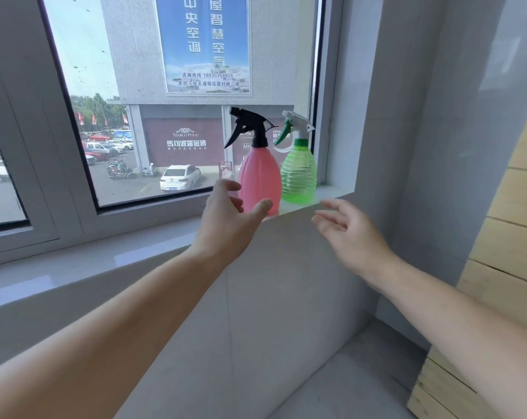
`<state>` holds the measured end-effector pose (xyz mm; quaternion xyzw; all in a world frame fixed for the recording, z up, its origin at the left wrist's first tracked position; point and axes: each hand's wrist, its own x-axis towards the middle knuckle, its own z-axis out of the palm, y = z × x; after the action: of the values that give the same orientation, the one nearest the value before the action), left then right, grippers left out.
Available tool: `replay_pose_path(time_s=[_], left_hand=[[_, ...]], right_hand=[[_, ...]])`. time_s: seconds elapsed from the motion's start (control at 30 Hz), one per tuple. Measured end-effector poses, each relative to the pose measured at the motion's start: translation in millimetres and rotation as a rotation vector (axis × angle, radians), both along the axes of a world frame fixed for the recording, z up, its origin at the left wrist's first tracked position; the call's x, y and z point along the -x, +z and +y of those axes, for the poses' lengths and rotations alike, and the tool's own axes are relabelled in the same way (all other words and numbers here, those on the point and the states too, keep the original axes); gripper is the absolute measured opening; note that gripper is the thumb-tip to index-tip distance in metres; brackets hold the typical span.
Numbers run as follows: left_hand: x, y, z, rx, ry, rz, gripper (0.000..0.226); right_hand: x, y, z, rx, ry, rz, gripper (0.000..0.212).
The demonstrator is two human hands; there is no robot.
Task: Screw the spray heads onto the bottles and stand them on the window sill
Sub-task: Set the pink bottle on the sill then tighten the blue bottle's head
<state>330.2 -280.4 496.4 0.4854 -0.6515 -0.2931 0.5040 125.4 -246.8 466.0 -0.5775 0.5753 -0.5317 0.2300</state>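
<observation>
Your left hand point(227, 213) is open and empty, fingers spread just short of the pink bottle point(260, 179); your right hand point(348, 234) is open too, holding nothing. Pink bottle, black spray head point(250, 125), upright on the sill point(322, 196), just beside the green bottle point(298, 176) with its white-green head point(295, 125). No label visible on either. Through the window point(177, 95): a "MARCO POLO" shopfront sign point(186, 140). Grey walls, wooden planks point(510, 237) at right.

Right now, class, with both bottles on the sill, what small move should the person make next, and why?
Probably draw the left hand back. The pink bottle and green bottle both stand upright on the window sill with spray heads fitted, and both the left and the right hand are open and empty, so nothing seems left to place.
</observation>
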Motion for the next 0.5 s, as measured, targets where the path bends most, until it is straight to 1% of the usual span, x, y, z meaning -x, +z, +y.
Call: replay_pose_path(time_s=[0.03, 0.1, 0.13, 0.17, 0.23, 0.3, 0.4, 0.5], left_hand=[[3, -4, 6, -0.004, -0.012, 0.008, 0.055], [16, -18, 23, -0.051, -0.081, -0.015, 0.042], [25, -31, 32, -0.102, -0.135, -0.058, 0.038], [33, -46, 38, -0.156, -0.195, -0.113, 0.038], [56, -92, 49, -0.310, -0.319, -0.247, 0.041], [68, -139, 54, -0.444, -0.382, -0.356, 0.048], [84, -212, 67, -0.642, -0.441, -0.509, 0.056], [95, -282, 86, -0.819, -0.471, -0.646, 0.057]], right_hand=[[2, -4, 6, -0.006, -0.011, 0.000, 0.039], [9, -19, 21, -0.032, -0.032, -0.009, 0.019], [13, -33, 31, -0.060, -0.044, -0.008, 0.009], [17, -45, 39, -0.094, -0.047, -0.005, 0.004], [29, -86, 62, -0.217, -0.053, 0.005, 0.004], [40, -126, 79, -0.309, -0.079, 0.020, 0.003], [65, -208, 104, -0.487, -0.142, 0.028, 0.008], [85, -286, 126, -0.670, -0.163, 0.002, 0.006]])
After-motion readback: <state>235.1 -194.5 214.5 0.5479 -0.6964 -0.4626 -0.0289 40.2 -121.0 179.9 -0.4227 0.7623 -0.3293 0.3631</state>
